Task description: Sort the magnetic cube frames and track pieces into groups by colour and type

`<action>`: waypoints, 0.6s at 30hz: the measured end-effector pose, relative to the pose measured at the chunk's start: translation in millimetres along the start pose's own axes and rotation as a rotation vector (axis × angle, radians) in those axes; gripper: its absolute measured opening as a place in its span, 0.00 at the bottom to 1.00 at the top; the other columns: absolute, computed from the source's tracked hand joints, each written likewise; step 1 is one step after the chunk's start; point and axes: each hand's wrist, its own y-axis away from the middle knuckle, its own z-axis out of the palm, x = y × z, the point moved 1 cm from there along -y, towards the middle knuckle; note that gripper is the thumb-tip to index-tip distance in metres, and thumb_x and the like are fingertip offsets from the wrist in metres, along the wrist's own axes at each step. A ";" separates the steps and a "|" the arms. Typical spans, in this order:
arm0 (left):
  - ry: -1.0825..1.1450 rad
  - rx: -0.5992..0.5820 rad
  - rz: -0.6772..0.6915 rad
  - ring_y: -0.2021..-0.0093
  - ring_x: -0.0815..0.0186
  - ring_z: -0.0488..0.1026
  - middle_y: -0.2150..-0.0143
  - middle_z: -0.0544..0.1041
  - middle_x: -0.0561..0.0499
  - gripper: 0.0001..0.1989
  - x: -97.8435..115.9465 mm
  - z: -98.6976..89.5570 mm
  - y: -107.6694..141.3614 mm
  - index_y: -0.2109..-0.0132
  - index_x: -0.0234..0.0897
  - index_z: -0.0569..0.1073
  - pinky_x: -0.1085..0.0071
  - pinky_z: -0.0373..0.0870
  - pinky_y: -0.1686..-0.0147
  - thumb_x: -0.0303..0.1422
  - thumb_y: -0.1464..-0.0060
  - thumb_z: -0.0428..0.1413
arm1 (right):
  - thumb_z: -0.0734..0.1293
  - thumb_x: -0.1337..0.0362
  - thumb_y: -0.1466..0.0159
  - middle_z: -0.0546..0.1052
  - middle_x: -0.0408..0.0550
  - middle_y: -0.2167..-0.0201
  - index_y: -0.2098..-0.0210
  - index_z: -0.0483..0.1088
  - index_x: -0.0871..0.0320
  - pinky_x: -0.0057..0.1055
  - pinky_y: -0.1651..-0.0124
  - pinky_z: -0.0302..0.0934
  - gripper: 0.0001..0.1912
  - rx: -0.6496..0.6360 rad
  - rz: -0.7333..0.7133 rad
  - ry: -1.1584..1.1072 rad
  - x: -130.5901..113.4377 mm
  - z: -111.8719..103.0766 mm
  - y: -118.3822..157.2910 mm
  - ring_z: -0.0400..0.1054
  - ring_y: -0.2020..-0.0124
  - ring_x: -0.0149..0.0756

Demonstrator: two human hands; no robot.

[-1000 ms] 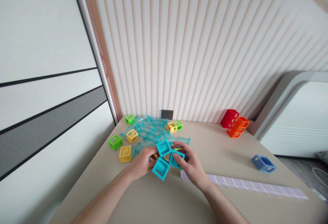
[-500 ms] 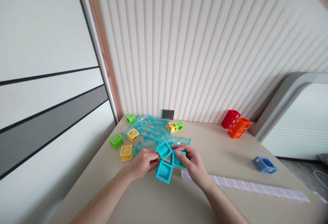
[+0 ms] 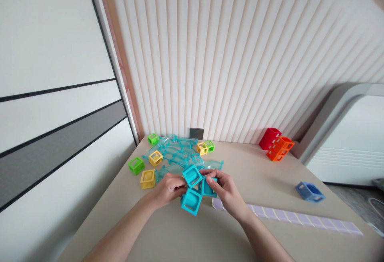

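Three turquoise hollow cube blocks are held in front of me above the table: an upper block (image 3: 192,176), a lower block (image 3: 191,202) and a right block (image 3: 208,187). They meet at their corners and edges; how they are joined is hidden. My left hand (image 3: 169,190) is closed at the left side of the cluster, its fingertips tucked behind the blocks. My right hand (image 3: 224,189) pinches the right block, thumb on its front face and fingers behind. Just beyond the hands lies a pile of translucent turquoise track pieces (image 3: 180,153).
Yellow blocks (image 3: 148,179) and green blocks (image 3: 136,165) lie left of the pile. A yellow-and-green pair (image 3: 205,147) sits behind it. Red blocks (image 3: 270,139), orange blocks (image 3: 280,149) and a blue block (image 3: 310,192) are at right. A lilac segmented strip (image 3: 300,218) crosses the front right.
The lower turquoise block has shifted very slightly left, and the upper one has tilted a little. Both hands keep nearly the same place and grip.
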 end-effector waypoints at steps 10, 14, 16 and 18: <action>-0.029 0.052 -0.017 0.77 0.71 0.59 0.79 0.62 0.57 0.20 -6.8 5.1 2.0 0.75 0.36 0.66 0.74 0.53 0.74 0.36 0.33 0.51 | 0.69 0.44 0.37 0.79 0.54 0.52 0.67 0.71 0.57 0.34 0.57 0.66 0.21 0.037 -0.035 0.060 3.6 1.9 -0.1 0.72 0.57 0.44; -0.061 0.031 -0.049 0.77 0.72 0.58 0.79 0.63 0.58 0.16 -6.9 5.7 3.4 0.74 0.36 0.66 0.75 0.52 0.75 0.32 0.37 0.53 | 0.69 0.44 0.36 0.79 0.54 0.53 0.66 0.72 0.56 0.35 0.56 0.66 0.20 0.049 -0.056 0.089 7.6 2.2 -0.6 0.72 0.55 0.46; -0.082 0.007 -0.065 0.77 0.71 0.60 0.78 0.66 0.57 0.12 -4.2 4.8 3.3 0.73 0.36 0.68 0.75 0.53 0.75 0.29 0.40 0.55 | 0.68 0.44 0.36 0.79 0.53 0.53 0.65 0.72 0.56 0.36 0.56 0.66 0.20 0.053 -0.053 0.109 8.2 3.2 -0.5 0.72 0.55 0.46; -0.102 -0.016 -0.074 0.77 0.71 0.62 0.77 0.69 0.55 0.07 -0.3 3.4 2.7 0.71 0.36 0.70 0.75 0.54 0.75 0.27 0.44 0.56 | 0.69 0.43 0.37 0.80 0.53 0.54 0.66 0.72 0.56 0.35 0.56 0.66 0.21 0.057 -0.048 0.112 7.9 5.0 -0.2 0.73 0.55 0.46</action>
